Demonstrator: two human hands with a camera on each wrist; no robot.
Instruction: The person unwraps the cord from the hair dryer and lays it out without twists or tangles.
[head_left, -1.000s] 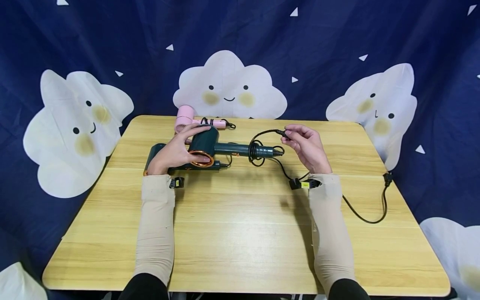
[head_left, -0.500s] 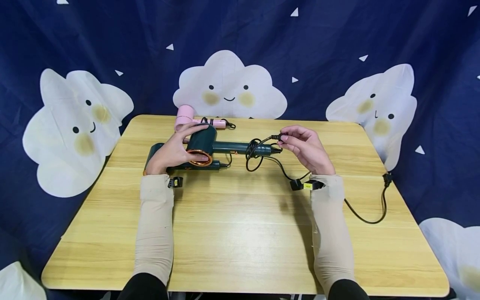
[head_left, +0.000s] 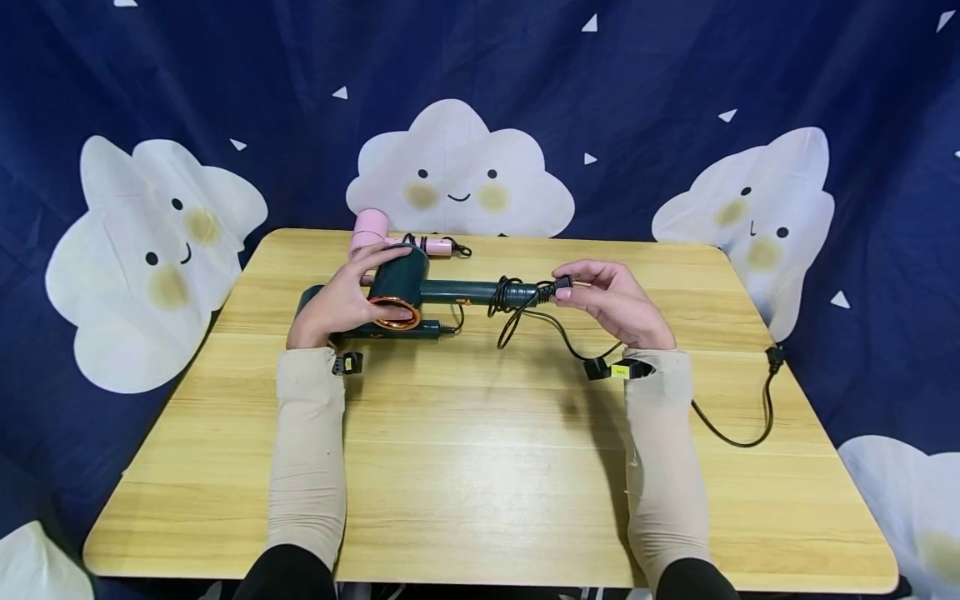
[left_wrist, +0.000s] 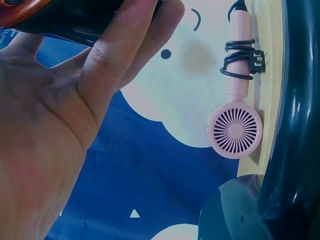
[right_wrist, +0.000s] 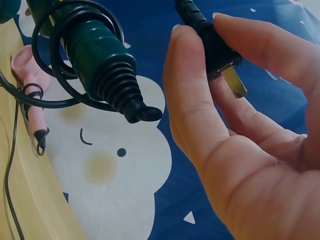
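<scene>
Plug (head_left: 562, 284) and right hand (head_left: 615, 308) sit lower and closer to the handle end than a second ago. Cord (head_left: 510, 329), arched above the handle then, now crosses near its end and drops in a slack loop below. Left hand (head_left: 330, 308) and the dark green hair dryer (head_left: 401, 271) it grips have edged slightly left.

Dryer: glossy barrel, copper-coloured ring (head_left: 408, 321) facing the near side, straight handle pointing right, black cord coiled near a ribbed end sleeve (right_wrist: 120, 90). Appears held above the table (head_left: 480, 483), left of its middle. Left hand's thumb at the ring, fingers at the far end of the barrel. Right hand pinches the black plug between thumb and fingers; one flat metal prong (right_wrist: 234, 82) shows in the right wrist view.

Second green dryer (head_left: 393, 332) lies behind and below the held one, its body partly covered by the left hand. Pink dryer (head_left: 369, 229), cord wrapped round its handle, at the far edge before a blue cloud-print curtain (head_left: 465, 50). Another plug (head_left: 776, 358) at the table's right edge; its cord passes behind the right forearm, partly hidden.
</scene>
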